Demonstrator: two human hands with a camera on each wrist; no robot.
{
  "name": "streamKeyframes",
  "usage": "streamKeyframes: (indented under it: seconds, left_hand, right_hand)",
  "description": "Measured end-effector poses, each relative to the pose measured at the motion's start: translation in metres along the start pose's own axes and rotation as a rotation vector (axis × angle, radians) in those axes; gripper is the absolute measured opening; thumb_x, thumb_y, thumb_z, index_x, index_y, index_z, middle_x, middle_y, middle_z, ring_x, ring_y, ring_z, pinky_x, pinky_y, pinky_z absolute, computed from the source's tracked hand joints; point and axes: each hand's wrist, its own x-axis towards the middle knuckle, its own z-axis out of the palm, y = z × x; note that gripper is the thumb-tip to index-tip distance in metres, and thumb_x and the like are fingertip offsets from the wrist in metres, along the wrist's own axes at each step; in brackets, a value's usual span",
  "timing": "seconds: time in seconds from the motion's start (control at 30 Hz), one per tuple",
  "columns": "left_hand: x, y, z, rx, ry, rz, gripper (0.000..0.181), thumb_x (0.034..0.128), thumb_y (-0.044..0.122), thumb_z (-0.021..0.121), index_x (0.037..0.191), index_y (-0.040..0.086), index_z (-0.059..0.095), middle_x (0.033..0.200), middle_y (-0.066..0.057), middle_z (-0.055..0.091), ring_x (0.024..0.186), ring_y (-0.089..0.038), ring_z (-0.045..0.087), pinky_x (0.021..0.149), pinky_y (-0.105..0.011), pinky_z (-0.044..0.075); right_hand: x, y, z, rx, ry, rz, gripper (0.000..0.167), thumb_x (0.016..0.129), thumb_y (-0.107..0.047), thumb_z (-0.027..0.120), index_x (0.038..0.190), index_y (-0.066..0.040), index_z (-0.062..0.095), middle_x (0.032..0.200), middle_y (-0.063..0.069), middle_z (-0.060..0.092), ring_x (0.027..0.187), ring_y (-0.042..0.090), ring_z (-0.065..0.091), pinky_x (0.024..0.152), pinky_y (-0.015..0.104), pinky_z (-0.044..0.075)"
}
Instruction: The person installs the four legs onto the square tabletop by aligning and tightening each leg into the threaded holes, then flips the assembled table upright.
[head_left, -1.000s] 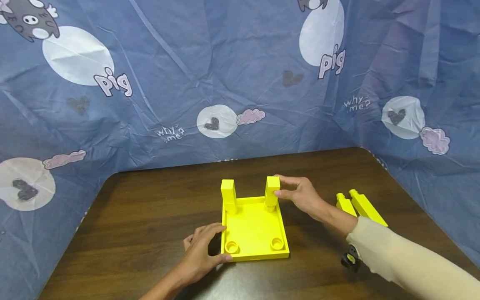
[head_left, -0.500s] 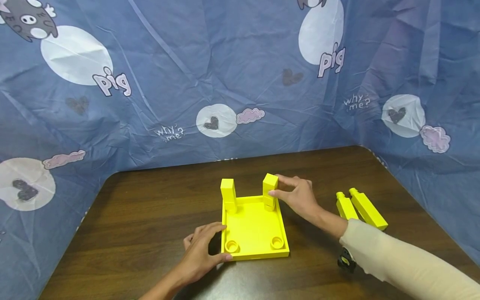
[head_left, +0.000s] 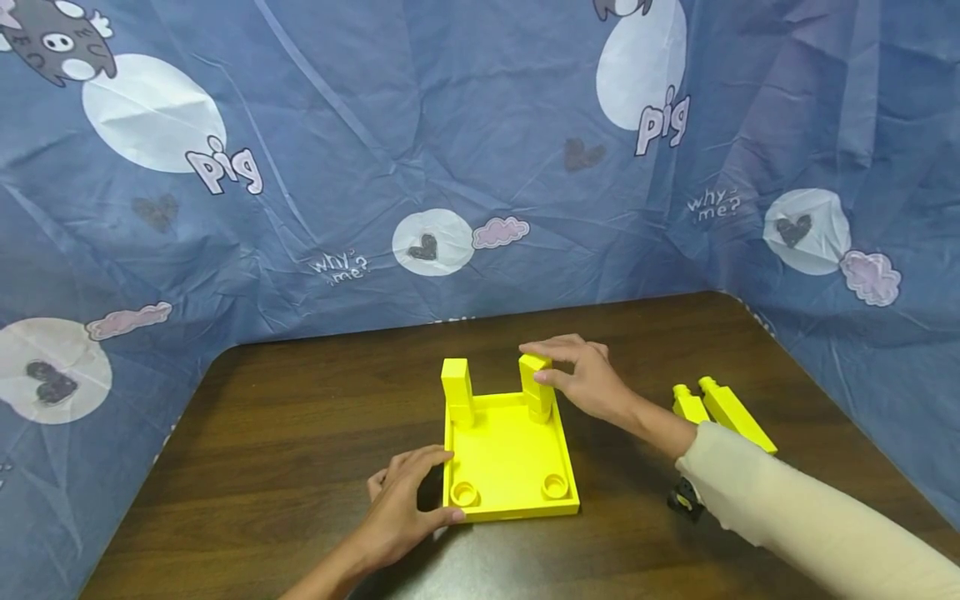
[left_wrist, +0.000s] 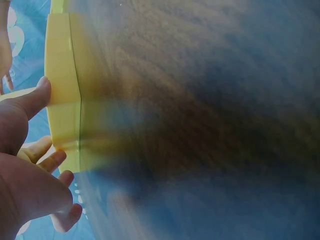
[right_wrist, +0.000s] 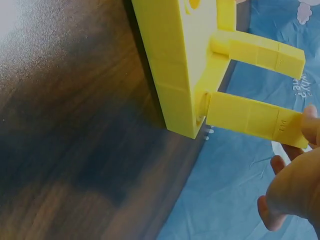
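Note:
A square yellow tabletop with a raised rim lies underside up on the table. My left hand holds its near left corner, thumb on the front and fingertips at the left side. At the far right corner a yellow table leg stands in its socket. My right hand pinches that leg near the top between thumb and fingers. The right wrist view shows small embossed marks on this leg. Another leg stands upright at the far left corner. Two round sockets show at the near corners.
Two loose yellow legs lie to the right, a partly hidden one and a longer-looking one, near my right sleeve. A blue printed cloth hangs behind the dark wooden table.
The right hand has shifted left over the leg's top, its fingers now reaching across it. The leg has turned about its upright axis. The left hand and tabletop stay still.

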Motion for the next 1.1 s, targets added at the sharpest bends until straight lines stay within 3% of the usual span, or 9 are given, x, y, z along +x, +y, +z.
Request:
streamKeyframes:
  seconds: [0.13,0.27,0.47,0.67,0.77,0.93,1.1]
  left_hand:
    - [0.0,0.0,0.0,0.004,0.005,0.005,0.067,0.0691,0.035,0.084,0.127,0.015,0.058,0.136,-0.004,0.054,0.122,-0.024,0.041,0.09,-0.055,0.017]
    - [-0.001,0.0,0.0,0.008,0.012,0.011,0.067,0.0688,0.033,0.085,0.127,0.015,0.058,0.136,-0.004,0.054,0.122,-0.024,0.042,0.09,-0.055,0.017]
    - [-0.001,0.0,0.001,0.011,0.014,0.009,0.067,0.0685,0.033,0.085,0.127,0.015,0.059,0.135,-0.005,0.055,0.121,-0.024,0.042,0.09,-0.055,0.018]
    - [-0.001,0.0,0.001,0.003,0.011,0.007,0.067,0.0685,0.033,0.085,0.127,0.015,0.058,0.136,-0.005,0.054,0.122,-0.025,0.042,0.089,-0.055,0.017]
    - [-0.001,0.0,0.001,0.002,0.013,0.008,0.067,0.0682,0.033,0.085,0.127,0.015,0.058,0.136,-0.005,0.055,0.122,-0.025,0.042,0.09,-0.055,0.017]
    - [-0.002,0.0,0.001,0.0,0.013,0.009,0.067,0.068,0.033,0.085,0.127,0.015,0.059,0.135,-0.005,0.055,0.121,-0.024,0.042,0.09,-0.055,0.017]
    - [-0.001,0.0,0.001,0.0,0.015,0.01,0.067,0.0682,0.033,0.085,0.127,0.015,0.058,0.136,-0.004,0.055,0.122,-0.023,0.042,0.09,-0.054,0.017]
  right_hand:
    - [0.002,0.002,0.0,-0.039,0.045,-0.02,0.038,0.082,-0.01,0.075,0.119,-0.012,0.068,0.117,0.005,0.067,0.112,0.024,0.051,0.096,0.054,0.016]
    - [0.004,0.005,0.003,-0.069,0.114,0.013,0.036,0.077,-0.015,0.081,0.111,-0.012,0.068,0.109,0.003,0.068,0.105,0.023,0.05,0.096,0.053,0.017]
    - [0.002,0.01,0.008,-0.026,0.149,0.037,0.04,0.076,-0.021,0.083,0.11,-0.013,0.064,0.105,0.001,0.065,0.099,0.021,0.046,0.092,0.049,0.019]
    - [0.002,0.011,0.003,-0.031,0.026,-0.001,0.062,0.081,-0.024,0.078,0.137,-0.013,0.052,0.127,0.008,0.057,0.113,0.026,0.042,0.09,0.051,0.018]
    - [0.004,0.011,-0.003,-0.049,-0.046,-0.001,0.062,0.084,-0.023,0.075,0.141,-0.014,0.05,0.135,0.009,0.053,0.122,0.029,0.038,0.092,0.054,0.017]
    - [0.006,0.011,-0.011,-0.04,-0.088,0.005,0.049,0.087,-0.017,0.071,0.134,-0.011,0.057,0.134,0.01,0.056,0.126,0.03,0.04,0.095,0.055,0.014]
    - [0.008,0.009,-0.008,-0.04,-0.018,0.043,0.037,0.079,-0.016,0.079,0.113,-0.011,0.066,0.117,0.008,0.065,0.114,0.028,0.049,0.095,0.052,0.016]
